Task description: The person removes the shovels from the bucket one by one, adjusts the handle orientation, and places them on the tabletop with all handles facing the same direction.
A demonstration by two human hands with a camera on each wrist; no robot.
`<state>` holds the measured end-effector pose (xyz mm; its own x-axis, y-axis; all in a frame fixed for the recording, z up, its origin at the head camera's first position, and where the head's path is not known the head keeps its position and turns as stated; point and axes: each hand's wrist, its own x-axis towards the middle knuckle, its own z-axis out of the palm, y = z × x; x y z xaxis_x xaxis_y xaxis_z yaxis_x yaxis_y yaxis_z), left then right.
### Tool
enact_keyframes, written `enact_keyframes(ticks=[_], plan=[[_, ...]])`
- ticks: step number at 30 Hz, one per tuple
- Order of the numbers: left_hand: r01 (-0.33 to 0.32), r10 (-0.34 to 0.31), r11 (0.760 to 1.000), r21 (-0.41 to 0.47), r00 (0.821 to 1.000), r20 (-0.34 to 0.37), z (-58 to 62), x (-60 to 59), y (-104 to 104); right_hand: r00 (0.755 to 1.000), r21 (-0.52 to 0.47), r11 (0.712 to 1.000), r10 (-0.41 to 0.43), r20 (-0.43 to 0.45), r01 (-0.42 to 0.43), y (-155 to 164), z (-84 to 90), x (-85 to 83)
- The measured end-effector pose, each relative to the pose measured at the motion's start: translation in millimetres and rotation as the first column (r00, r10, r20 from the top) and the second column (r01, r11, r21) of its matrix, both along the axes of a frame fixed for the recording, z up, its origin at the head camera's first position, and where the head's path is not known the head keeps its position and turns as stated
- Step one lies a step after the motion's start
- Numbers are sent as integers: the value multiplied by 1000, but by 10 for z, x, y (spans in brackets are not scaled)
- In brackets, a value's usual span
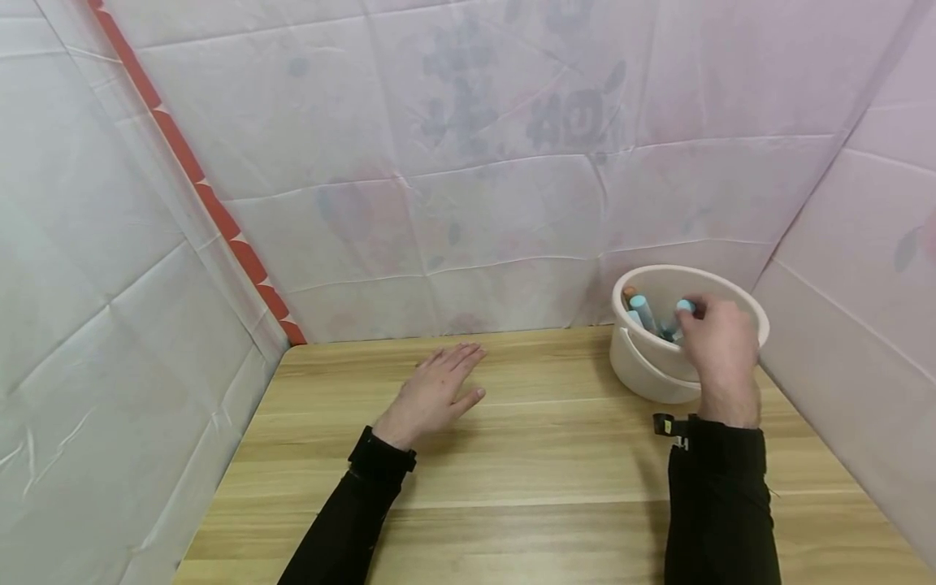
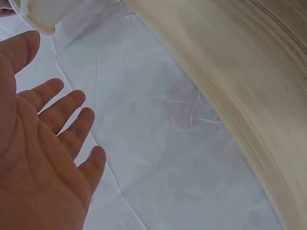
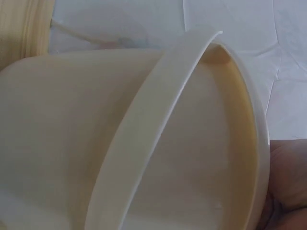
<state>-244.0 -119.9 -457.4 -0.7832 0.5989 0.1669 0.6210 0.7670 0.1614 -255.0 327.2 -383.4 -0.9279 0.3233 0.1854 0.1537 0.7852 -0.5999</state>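
Note:
A cream bucket with a swing handle stands at the back right of the wooden table. My right hand reaches over its rim and pinches a slim cylinder with a light-blue end. Inside the bucket, another blue-ended cylinder leans near the left wall beside an orange-brown item; their lower parts are hidden. In the right wrist view the bucket wall hides most of that hand. My left hand holds nothing, its fingers straight and spread over the table, left of the bucket.
The wooden table meets white sheeting at its back and sides. A red strip runs down the sheeting at the back left corner. The right-hand sheeting stands close to the bucket.

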Motion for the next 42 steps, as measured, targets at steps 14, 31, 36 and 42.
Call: enact_keyframes(ticks=[14, 31, 36, 42], plan=[[-10, 11, 999, 42, 999, -30, 44, 9, -59, 934, -246, 954, -238, -265, 173, -125, 130, 13], [-35, 36, 999, 35, 998, -44, 131, 5, -110, 804, -290, 943, -299, -514, 165, -315, 380, 233], [-35, 37, 999, 34, 998, -48, 145, 21, -118, 784, -305, 943, -287, -551, 131, -379, 430, 284], [-37, 40, 999, 39, 998, -55, 149, 23, -128, 753, -293, 954, -237, -614, 62, -480, 467, 322]])
